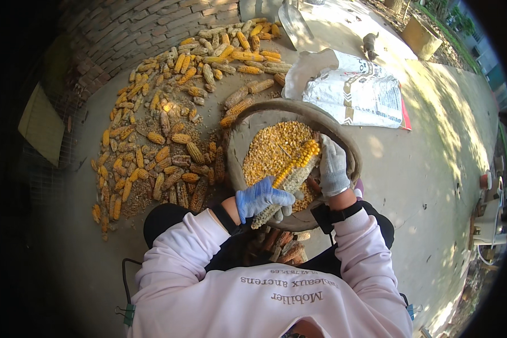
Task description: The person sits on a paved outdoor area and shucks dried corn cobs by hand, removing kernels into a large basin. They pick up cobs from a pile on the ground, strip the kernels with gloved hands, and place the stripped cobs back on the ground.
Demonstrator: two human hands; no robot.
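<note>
A partly shelled ear of corn (303, 163) slants over a round, thick-walled basin (352, 152). Yellow kernels run along its upper left side, while the lower right side is pale and bare; I cannot tell whether that pale part is a second cob. My left hand (262, 200), in a blue and white glove, is closed around the lower end. At the upper end, my right hand (333, 166) in a pale grey glove grips the ear from the right, its fingertips partly hidden. Loose kernels (273, 141) lie heaped in the basin beneath.
Many corn ears (163, 152) spread over the ground to the left, up to a brick wall (152, 28). Beyond the basin lies a white sack (355, 93). Bare cobs (290, 250) sit between my legs. A small animal (370, 45) is farther off, near a block (421, 36).
</note>
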